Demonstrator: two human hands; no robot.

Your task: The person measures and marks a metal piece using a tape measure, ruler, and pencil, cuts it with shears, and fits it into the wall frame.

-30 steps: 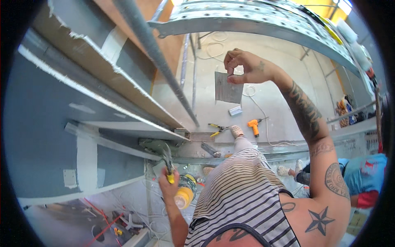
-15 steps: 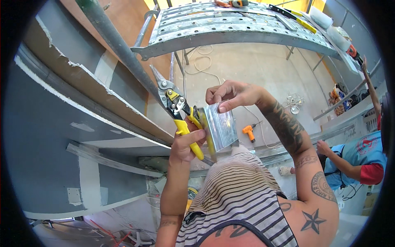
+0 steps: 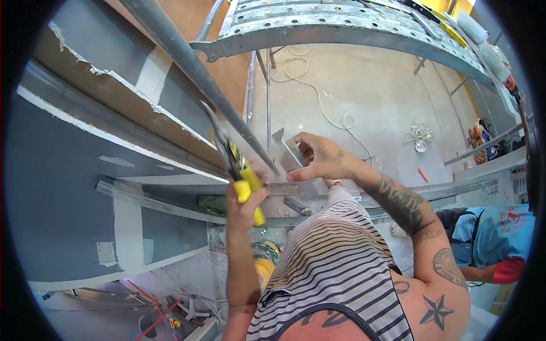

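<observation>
My left hand (image 3: 245,207) grips a pair of tin snips (image 3: 234,162) with yellow handles, jaws pointing up and away; they are smeared by motion. To the right, my right hand (image 3: 323,158) holds a short piece of metal profile (image 3: 291,154) between thumb and fingers, seen partly edge-on. A gap separates the snips from the metal piece. Just left of both stands a grey scaffold pole (image 3: 213,85).
A perforated metal scaffold platform (image 3: 318,28) spans the top. On the left run grey boards with a torn edge (image 3: 122,82). A coiled white cable (image 3: 421,135) and a red stick-like thing (image 3: 422,174) lie on the floor. A co-worker in a blue top (image 3: 492,233) is at right.
The snips have moved left, away from the metal piece. My right hand has turned that piece more edge-on. The orange drill on the floor no longer shows, and the view has shifted.
</observation>
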